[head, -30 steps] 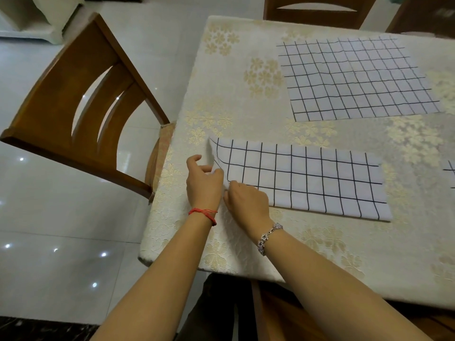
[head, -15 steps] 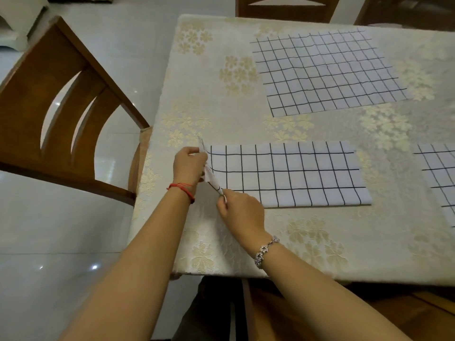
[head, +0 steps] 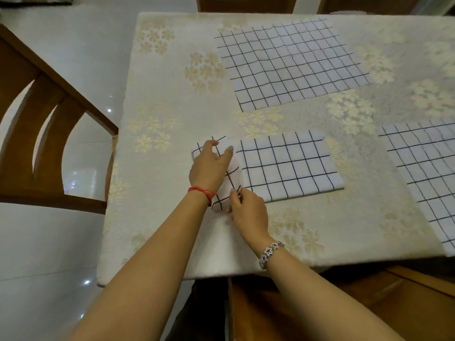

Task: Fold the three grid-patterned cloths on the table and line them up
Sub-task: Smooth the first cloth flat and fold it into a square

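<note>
Three white cloths with black grid lines lie on the table (head: 172,94). The near cloth (head: 290,166) is a folded strip; its left end is lifted and curled over toward the right. My left hand (head: 209,166) grips the far corner of that lifted end. My right hand (head: 246,207) pinches its near corner. A second cloth (head: 288,62) lies flat and unfolded at the far middle. The third cloth (head: 428,173) lies flat at the right, cut off by the frame's edge.
A cream tablecloth with gold flowers covers the table. A wooden chair (head: 37,134) stands at the left, close to the table's left edge. Another chair back (head: 246,3) shows at the far side. A wooden seat (head: 369,303) is below the near edge.
Both hands have lifted the strip's left end off the table and carried it to the right, so it now curls over the strip. The camera has shifted left.
</note>
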`<state>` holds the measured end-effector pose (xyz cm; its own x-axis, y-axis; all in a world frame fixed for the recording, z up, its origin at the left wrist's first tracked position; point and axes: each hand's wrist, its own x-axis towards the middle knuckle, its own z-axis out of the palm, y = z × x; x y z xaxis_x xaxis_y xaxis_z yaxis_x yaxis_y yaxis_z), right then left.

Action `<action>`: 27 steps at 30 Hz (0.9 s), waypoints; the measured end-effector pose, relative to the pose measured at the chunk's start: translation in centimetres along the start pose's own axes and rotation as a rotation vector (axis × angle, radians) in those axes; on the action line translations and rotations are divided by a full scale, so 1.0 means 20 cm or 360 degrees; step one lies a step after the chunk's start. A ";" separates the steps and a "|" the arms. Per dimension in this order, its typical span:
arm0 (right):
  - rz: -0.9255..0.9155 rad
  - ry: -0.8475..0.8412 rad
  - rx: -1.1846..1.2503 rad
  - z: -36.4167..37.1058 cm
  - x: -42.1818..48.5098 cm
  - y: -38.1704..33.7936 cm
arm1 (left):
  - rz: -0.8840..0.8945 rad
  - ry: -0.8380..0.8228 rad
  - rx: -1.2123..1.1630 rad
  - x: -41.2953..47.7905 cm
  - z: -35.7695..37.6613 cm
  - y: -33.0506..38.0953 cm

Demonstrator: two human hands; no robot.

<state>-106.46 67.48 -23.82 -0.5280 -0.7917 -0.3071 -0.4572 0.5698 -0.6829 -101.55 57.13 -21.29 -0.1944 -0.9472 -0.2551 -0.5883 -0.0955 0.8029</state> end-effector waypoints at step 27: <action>0.0609 -0.0336 0.0723 -0.11 0.08 0.09 | 0.1077 -0.0167 0.1152 -0.20 0.09 -0.42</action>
<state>-109.73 67.61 -24.03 -0.4201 -0.6031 -0.6781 0.1101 0.7078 -0.6978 -97.20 62.32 -28.04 -0.7137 -0.6979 0.0607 -0.6580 0.6976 0.2835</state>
